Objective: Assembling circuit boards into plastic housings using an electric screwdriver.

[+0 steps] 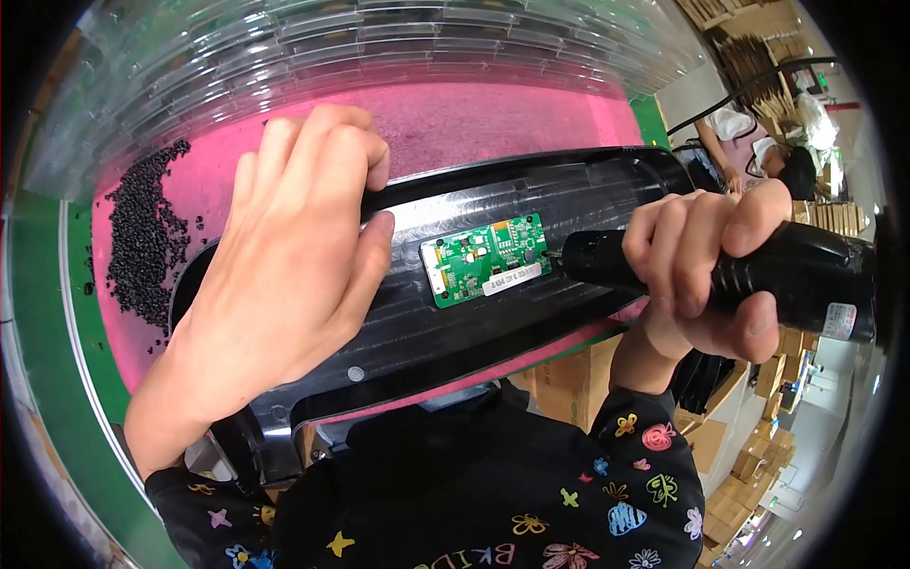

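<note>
My right hand point(701, 256) is wrapped round a black electric screwdriver point(607, 258), held nearly level in the picture. Its bit meets the right edge of a green circuit board point(474, 251), near that corner; whether it sits in a screw I cannot tell. The board, with a white connector and a white label, lies in a long black plastic housing point(398, 322). Over the housing's left part is my left hand point(294, 237), fingers bent, thumb apart from the index finger. Nothing shows between them; the other fingertips are partly hidden.
A heap of small black parts, perhaps screws point(142, 242), lies on the pink mat point(427, 114) at the left. Stacked clear plastic trays point(379, 47) line the far side. Another person point(749, 156) works at the upper right. Cardboard boxes point(758, 465) stand at the right.
</note>
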Motion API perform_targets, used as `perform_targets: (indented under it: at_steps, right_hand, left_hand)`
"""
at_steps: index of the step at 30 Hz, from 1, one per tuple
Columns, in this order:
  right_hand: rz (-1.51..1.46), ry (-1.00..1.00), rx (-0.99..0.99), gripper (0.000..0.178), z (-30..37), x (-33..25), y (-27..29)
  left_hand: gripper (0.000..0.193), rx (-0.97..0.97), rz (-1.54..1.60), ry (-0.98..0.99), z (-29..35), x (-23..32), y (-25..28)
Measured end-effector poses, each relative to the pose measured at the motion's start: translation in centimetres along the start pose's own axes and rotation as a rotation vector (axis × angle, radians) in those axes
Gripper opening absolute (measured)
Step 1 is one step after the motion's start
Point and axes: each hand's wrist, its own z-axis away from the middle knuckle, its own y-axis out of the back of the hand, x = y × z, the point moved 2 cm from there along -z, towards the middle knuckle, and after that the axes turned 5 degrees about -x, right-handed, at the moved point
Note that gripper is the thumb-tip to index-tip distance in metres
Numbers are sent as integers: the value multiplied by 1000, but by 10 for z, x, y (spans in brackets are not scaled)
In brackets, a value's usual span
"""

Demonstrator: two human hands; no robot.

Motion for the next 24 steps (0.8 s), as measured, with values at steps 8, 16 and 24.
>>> perform_targets:
  at_steps: [8, 16, 24]
  right_hand:
    - [22, -52, 130, 32, 0, 5, -15]
    - [-31, -128, 182, 32, -5, 1, -7]
    - [-383, -219, 772, 42, 4, -12, 27]
  left_hand:
    - [32, 2, -89, 28, 1, 1, 4]
    - [31, 49, -253, 28, 4, 8, 26]
    - [31, -441, -497, 247, 29, -12, 29]
